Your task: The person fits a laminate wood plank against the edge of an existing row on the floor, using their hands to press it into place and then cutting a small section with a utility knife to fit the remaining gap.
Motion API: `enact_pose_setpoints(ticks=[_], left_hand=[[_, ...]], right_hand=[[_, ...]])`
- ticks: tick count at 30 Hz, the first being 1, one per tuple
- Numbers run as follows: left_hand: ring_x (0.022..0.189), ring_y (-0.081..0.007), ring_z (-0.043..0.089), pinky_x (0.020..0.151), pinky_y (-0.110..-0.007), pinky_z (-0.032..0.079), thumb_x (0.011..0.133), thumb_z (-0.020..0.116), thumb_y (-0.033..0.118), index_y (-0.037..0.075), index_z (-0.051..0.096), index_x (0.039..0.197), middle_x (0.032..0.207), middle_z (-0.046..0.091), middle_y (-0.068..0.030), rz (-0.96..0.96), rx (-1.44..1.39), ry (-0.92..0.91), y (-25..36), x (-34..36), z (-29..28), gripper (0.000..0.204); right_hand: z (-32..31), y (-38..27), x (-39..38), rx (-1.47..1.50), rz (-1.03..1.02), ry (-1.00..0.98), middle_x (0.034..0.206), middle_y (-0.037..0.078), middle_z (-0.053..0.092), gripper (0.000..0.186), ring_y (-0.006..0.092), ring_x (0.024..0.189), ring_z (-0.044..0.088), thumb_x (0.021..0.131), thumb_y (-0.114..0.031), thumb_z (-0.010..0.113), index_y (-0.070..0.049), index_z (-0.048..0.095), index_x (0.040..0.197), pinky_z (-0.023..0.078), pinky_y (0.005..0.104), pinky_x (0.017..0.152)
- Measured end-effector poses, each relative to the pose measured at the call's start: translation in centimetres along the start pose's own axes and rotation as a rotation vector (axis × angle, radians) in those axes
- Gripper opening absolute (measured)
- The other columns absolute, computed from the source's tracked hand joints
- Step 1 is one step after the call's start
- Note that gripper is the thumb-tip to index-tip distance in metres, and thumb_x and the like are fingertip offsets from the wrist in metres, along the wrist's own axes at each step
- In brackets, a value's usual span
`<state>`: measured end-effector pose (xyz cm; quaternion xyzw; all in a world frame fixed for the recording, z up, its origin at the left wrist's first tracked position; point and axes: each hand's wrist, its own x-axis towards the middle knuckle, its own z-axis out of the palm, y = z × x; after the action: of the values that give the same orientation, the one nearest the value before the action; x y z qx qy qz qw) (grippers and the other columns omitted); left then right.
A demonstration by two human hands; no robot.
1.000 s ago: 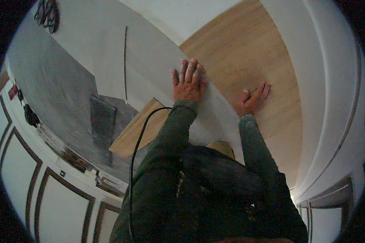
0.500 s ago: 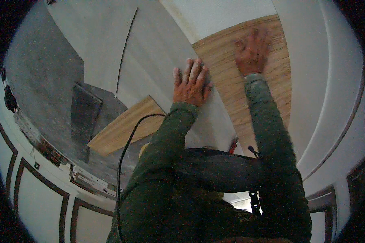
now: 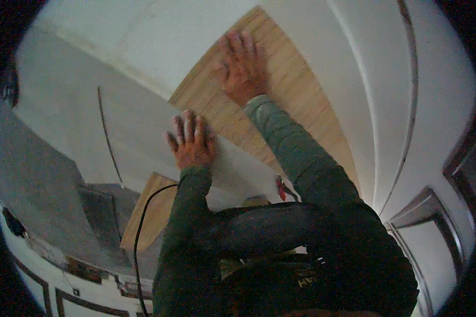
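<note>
My right hand (image 3: 243, 68) lies palm down with its fingers spread on a wood-grain panel (image 3: 296, 84), slightly blurred. Its fingertips reach the panel's far left edge. Lower and to the left, my left hand (image 3: 194, 143) rests flat on a pale grey sheet (image 3: 238, 169), fingers apart, its thumb side close to where the sheet meets the wood-grain panel. Neither hand grips anything. A small red-handled tool (image 3: 281, 189), its kind unclear, lies near my leg, close to the seam between sheet and panel.
A smaller wood-grain offcut (image 3: 148, 219) lies left of my left forearm, with a black cable (image 3: 137, 243) looping over it. Beside it is a dark slab (image 3: 98, 211). A white surface (image 3: 153, 47) extends beyond the panel, and a pale curved-looking band (image 3: 349, 68) runs along its right.
The whole view has swung, so the hands and panel appear farther left. My right hand has slid toward the panel's far edge. My left hand stays flat on the grey sheet.
</note>
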<state>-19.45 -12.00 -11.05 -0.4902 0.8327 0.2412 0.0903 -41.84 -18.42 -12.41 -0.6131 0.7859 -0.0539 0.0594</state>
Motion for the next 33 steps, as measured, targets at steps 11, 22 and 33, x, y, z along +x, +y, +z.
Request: enact_pose_setpoints(ticks=[11, 22, 33], left_hand=[[0.145, -0.0364, 0.018, 0.113, -0.061, 0.007, 0.092, 0.049, 0.037, 0.016, 0.045, 0.140, 0.155, 0.028, -0.0098, 0.019, 0.093, 0.099, 0.4, -0.3, 0.2, 0.053], [0.145, -0.0362, 0.018, 0.114, -0.060, 0.007, 0.085, 0.056, 0.036, 0.017, 0.049, 0.136, 0.156, 0.029, -0.0092, 0.018, 0.052, 0.151, -0.5, -0.3, 0.4, 0.055], [0.140, -0.0380, 0.028, 0.112, -0.061, 0.012, 0.082, 0.062, 0.030, 0.011, 0.051, 0.119, 0.144, 0.040, -0.0170, 0.027, -0.178, 0.267, -0.7, 0.9, 2.0, 0.043]], right_hand=[[-0.7, 0.2, -1.3, 0.131, 0.022, 0.149, 0.152, 0.009, 0.033, 0.061, 0.0321, 0.138, 0.031, 0.087, -0.031, 0.057, -0.007, 0.041, 0.141, 0.022, 0.0521, 0.112], [-0.6, 0.5, 2.4, 0.213, -0.089, 0.138, 0.149, 0.009, 0.036, 0.056, 0.0334, 0.135, 0.034, 0.088, -0.034, 0.054, -0.015, 0.045, 0.140, 0.023, 0.0542, 0.111], [1.4, 1.6, 3.5, -0.003, -0.123, 0.185, 0.145, 0.006, 0.042, 0.052, 0.0336, 0.133, 0.037, 0.089, -0.036, 0.054, -0.018, 0.048, 0.137, 0.029, 0.0531, 0.107]])
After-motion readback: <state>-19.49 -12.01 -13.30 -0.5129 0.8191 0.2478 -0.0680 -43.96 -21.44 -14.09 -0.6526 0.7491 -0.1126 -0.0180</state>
